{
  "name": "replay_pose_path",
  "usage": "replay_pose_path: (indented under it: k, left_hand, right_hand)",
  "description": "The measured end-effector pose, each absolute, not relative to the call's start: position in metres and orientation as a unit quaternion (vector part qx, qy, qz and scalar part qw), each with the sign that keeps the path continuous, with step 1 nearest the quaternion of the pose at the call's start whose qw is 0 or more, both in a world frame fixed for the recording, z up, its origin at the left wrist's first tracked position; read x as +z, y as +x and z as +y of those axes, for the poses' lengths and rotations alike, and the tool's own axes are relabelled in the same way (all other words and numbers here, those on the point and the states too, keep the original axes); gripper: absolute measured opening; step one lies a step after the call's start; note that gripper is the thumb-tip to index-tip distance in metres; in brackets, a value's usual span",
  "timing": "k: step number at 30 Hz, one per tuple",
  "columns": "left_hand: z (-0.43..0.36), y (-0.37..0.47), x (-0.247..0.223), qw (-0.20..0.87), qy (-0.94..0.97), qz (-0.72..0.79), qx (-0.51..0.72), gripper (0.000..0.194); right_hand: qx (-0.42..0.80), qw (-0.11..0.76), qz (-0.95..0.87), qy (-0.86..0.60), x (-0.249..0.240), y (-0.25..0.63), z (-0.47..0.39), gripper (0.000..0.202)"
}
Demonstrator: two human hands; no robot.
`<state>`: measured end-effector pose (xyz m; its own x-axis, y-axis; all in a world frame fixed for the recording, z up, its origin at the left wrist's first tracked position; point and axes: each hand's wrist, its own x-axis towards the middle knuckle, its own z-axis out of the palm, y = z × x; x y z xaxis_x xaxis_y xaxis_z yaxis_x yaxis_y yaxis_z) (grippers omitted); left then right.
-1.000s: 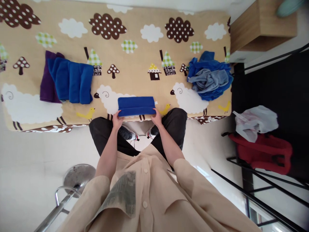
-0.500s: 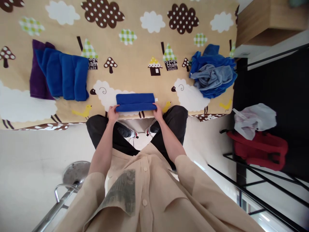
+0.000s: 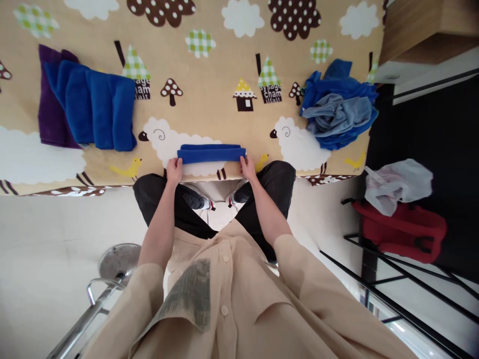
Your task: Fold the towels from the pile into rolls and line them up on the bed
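Note:
A blue cloth, folded into a narrow strip, lies near the front edge of the patterned tablecloth. My left hand pinches its left end, thumb and fingers closed on the near corner. At the other end my right hand grips the right corner the same way. The near layer is folded over, and a thin band of the far layer shows behind it. To the left lie several folded blue cloths overlapping a purple cloth. On the right is a crumpled heap of blue and grey-blue cloths.
A wooden box-like piece stands beyond the table's right edge. Below it on the right are a white plastic bag, a red bag and black metal rails. A metal stool is at lower left.
Both hands have turned the near edge of the blue cloth away from me, making the strip narrower. The view has shifted slightly.

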<state>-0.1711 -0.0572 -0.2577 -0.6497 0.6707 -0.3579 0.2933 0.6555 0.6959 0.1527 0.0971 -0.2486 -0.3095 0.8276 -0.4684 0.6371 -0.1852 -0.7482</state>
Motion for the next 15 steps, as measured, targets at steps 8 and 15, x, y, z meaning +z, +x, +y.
replay_pose_path:
  k: [8, 15]
  left_hand:
    - [-0.0578, -0.1719, -0.2633, 0.308, 0.286, 0.865, 0.275, 0.036]
    - [-0.0588, -0.1712, -0.2616, 0.300, 0.291, 0.868, 0.267, 0.039]
  right_hand:
    - [0.530, 0.119, -0.561, -0.624, -0.2577, 0.1519, 0.0967, 0.075]
    - [0.544, 0.129, -0.545, -0.625, -0.2588, 0.1520, 0.0981, 0.068]
